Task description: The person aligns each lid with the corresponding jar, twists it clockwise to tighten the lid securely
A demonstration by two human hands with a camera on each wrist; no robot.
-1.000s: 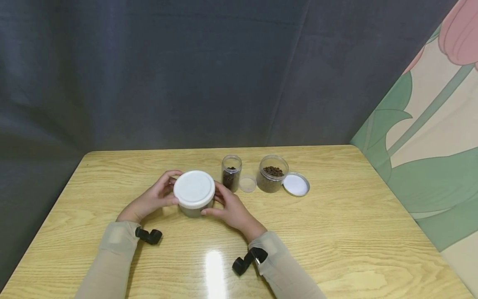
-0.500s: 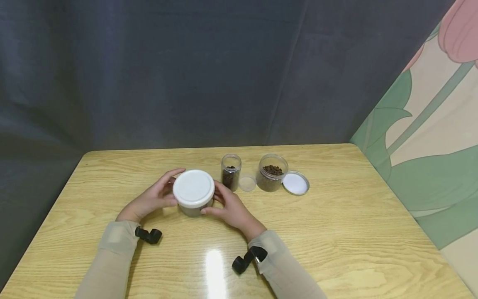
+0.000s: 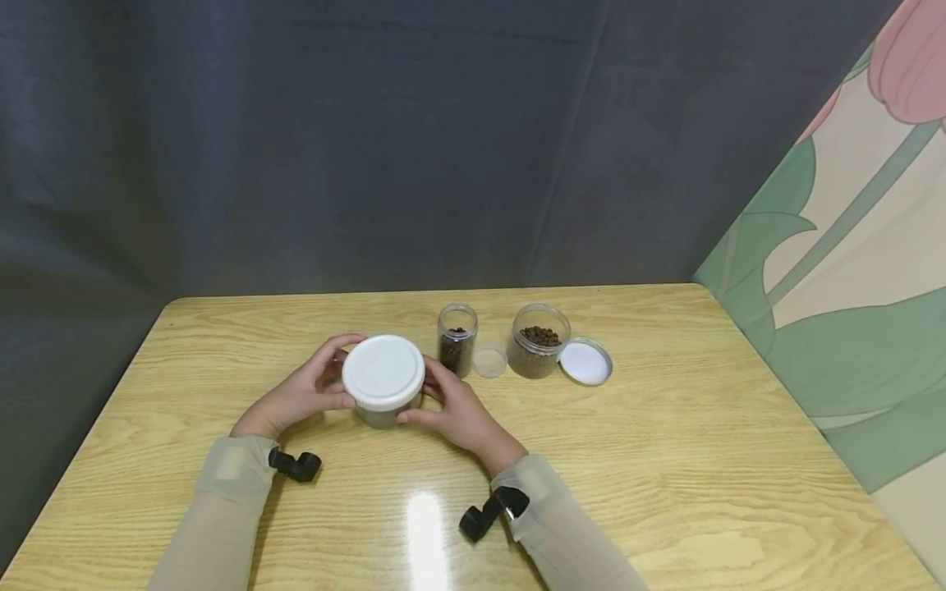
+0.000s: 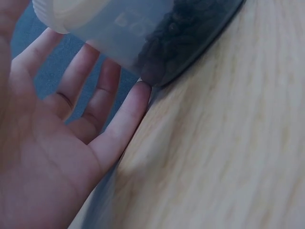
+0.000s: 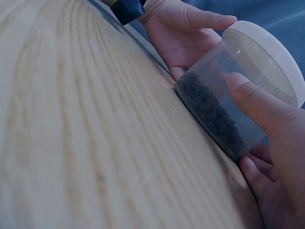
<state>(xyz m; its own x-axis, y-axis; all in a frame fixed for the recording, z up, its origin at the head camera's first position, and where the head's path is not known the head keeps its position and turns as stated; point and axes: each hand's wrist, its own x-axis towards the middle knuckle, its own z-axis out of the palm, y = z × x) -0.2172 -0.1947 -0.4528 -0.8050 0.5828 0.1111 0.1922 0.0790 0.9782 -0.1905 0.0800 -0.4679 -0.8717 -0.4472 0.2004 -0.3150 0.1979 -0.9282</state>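
Observation:
A clear plastic jar (image 5: 209, 90) with a white screw lid (image 3: 383, 372) stands upright on the table. Dark, bean-like pieces (image 4: 183, 38) fill its lower part. My left hand (image 3: 303, 391) holds it from the left, thumb at the lid's edge; in the left wrist view the little fingertip meets the jar near its base. From the other side my right hand (image 3: 460, 410) grips the jar, its thumb across the clear wall and its other fingers round behind. The lid sits on the jar's mouth.
Just behind my right hand stands a narrow open jar (image 3: 456, 341) of dark beans, with a small clear disc (image 3: 489, 361) beside it. Farther right are a wider open jar (image 3: 534, 361) of brown pieces and a white-lined lid (image 3: 586, 363). A dark curtain (image 3: 414, 164) hangs behind the table.

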